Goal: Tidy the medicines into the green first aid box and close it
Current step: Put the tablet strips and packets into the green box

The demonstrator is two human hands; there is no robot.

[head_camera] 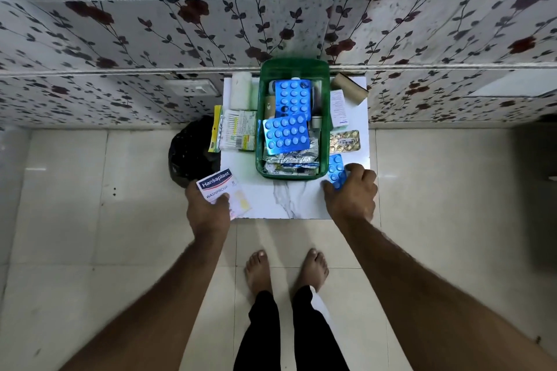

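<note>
The green first aid box (258, 141) stands open on a small white marble-topped table (289, 199), with two blue blister strips and foil strips piled inside. My left hand (208, 211) grips a Hansaplast plaster pack (221, 187) at the table's front left corner. My right hand (352, 193) pinches a small blue blister strip (335, 169) just right of the box's front corner. A gold blister strip (345, 141), a white carton (339, 107) and a brown roll (349, 88) lie right of the box. Flat packs (236, 129) and a white bandage roll (241, 90) lie to its left.
The table stands against a floral-patterned wall (120, 39) with a switch plate (193, 89). A black bag (193, 150) sits on the tiled floor at the table's left. My bare feet (286, 271) stand just in front of the table.
</note>
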